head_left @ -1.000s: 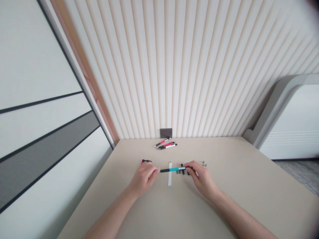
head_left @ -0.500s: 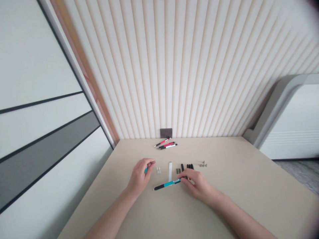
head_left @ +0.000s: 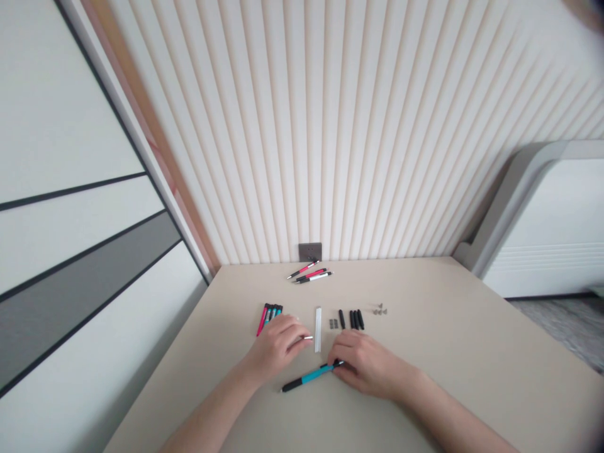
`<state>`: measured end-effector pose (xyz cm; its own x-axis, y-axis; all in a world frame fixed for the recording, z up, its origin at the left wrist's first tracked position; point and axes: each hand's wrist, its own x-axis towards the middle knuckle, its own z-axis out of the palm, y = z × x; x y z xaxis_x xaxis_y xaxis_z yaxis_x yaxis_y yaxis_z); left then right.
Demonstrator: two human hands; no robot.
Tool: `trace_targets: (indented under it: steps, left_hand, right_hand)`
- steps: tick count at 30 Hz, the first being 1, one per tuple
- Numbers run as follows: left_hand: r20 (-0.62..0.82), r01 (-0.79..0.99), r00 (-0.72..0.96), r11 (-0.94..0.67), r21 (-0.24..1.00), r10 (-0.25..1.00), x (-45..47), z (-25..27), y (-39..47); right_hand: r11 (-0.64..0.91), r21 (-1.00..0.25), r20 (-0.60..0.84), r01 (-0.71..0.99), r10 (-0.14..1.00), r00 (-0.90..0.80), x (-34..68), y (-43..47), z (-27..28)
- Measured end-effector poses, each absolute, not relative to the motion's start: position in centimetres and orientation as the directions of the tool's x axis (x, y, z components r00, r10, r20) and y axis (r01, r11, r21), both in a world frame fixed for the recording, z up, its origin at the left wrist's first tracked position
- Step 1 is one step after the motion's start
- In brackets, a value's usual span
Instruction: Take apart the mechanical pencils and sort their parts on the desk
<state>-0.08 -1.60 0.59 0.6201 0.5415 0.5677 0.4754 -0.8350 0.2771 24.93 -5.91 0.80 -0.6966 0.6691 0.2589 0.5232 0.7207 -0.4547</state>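
My left hand (head_left: pixel 278 345) is closed in a pinch on a small whitish piece (head_left: pixel 307 338) that sticks out past its fingertips. A blue and black pen (head_left: pixel 311 375) slants across the table's near part, and my right hand (head_left: pixel 361 362) grips its upper end. Just beyond my left hand lies a row of pink and teal pen barrels (head_left: pixel 270 311), partly covered by that hand. Thin white rods (head_left: pixel 318 329) lie between the hands. Small grey pieces (head_left: pixel 333 324) and several black sleeves (head_left: pixel 356 319) lie just past my right hand.
Small grey cone-like pieces (head_left: pixel 379 310) lie to the right on the beige table (head_left: pixel 425 327). Three pens (head_left: pixel 311 274), red, black and white, lie at the back below a wall socket (head_left: pixel 310 252). A white cabinet (head_left: pixel 94 264) borders the left side.
My left hand has moved right and nearer, uncovering the barrels; a whitish piece now shows at its fingertips. My right hand and the pen have come lower, toward me.
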Motion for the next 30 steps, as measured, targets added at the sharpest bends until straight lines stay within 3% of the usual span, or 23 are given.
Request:
trace_targets:
  steps: [9, 14, 23, 27, 30]
  left_hand:
    - [0.478, 0.417, 0.739, -0.88, 0.229, 0.475, 1.0, 1.1, -2.2]
    - [0.463, 0.392, 0.757, -0.888, 0.242, 0.461, 1.8, 1.0, -3.0]
    - [0.542, 0.386, 0.658, -0.852, 0.353, 0.523, 2.3, 1.1, -3.7]
    - [0.538, 0.367, 0.621, -0.818, 0.443, 0.569, 2.4, 1.1, -3.8]
    - [0.514, 0.314, 0.603, -0.774, 0.55, 0.61, 2.4, 0.9, -4.0]
  right_hand:
    - [0.734, -0.396, 0.309, 0.551, 0.672, -0.673, 24.9, -5.8, 0.6]
    - [0.742, -0.445, 0.407, 0.502, 0.666, -0.625, 24.2, -5.8, 0.6]
    - [0.672, -0.645, 0.434, 0.364, 0.715, -0.548, 23.6, -6.4, 0.7]
    - [0.691, -0.64, 0.457, 0.337, 0.695, -0.555, 23.7, -6.4, 0.7]
    - [0.758, -0.557, 0.49, 0.339, 0.63, -0.603, 23.9, -6.3, 0.8]
